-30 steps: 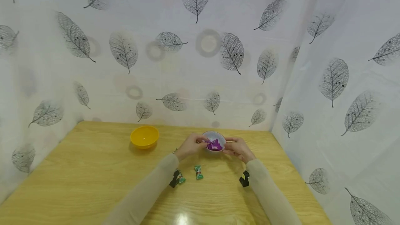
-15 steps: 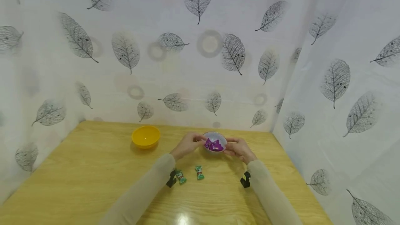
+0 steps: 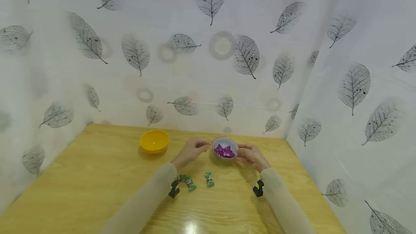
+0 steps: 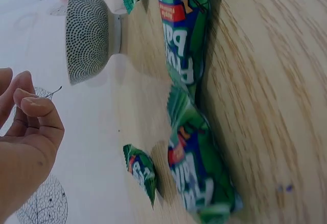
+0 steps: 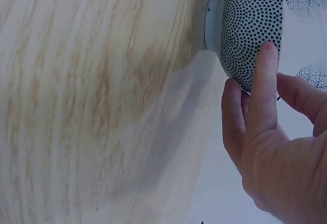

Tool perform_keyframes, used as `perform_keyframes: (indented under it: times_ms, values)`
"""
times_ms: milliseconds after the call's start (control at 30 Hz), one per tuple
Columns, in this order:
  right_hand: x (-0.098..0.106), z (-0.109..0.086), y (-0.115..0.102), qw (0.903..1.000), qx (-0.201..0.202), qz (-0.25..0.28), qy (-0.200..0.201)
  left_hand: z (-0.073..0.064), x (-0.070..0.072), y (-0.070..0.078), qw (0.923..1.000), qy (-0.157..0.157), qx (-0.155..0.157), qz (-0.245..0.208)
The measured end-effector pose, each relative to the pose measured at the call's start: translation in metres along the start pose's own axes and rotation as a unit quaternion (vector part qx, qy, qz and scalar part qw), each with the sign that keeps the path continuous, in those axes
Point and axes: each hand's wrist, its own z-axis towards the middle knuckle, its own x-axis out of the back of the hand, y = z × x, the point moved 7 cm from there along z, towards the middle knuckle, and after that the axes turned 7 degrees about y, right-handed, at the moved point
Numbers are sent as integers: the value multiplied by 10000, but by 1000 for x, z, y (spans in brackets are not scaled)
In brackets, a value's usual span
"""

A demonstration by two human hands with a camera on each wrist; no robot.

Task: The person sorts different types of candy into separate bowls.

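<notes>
The purple wrappers look glossy, the wood-grained table smoothly shiny.

White print on the upper large green candy wrapper seems to read "Fruit" and "pa", the lower green candy wrapper is blurred, and the purple wrappers' print is illegibly small.

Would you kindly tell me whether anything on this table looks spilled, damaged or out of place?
Nothing stands out as odd. The purple packets sit inside the dotted bowl, the yellow bowl stands upright, and the green packets lie loose on the table, with no visible tear or spill.
</notes>
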Motion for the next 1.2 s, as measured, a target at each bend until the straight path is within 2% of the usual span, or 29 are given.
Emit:
perform_keyframes:
  times_ms: [167, 367, 533, 767, 1067, 1200]
  values:
    - [4, -2, -4, 9998, 176, 37, 121, -8, 14, -3, 9992, 81, 275, -265]
    - [5, -3, -7, 9989, 248, 113, 385, -20, 38, -1, 9985, 385, 344, -190]
    - [7, -5, -12, 9972, 394, 267, 569, -26, 63, -4, 9954, 694, 414, -511]
    - [-6, -8, -18, 9956, 489, 768, 218, -33, 92, -19, 9916, 989, 578, -598]
    - [-23, -12, -20, 9956, 499, 732, -310, -40, 111, -25, 9892, 1166, 645, -608]
    - [-34, -14, -19, 9939, 581, 550, -754, -46, 124, -34, 9823, 1653, 768, -438]
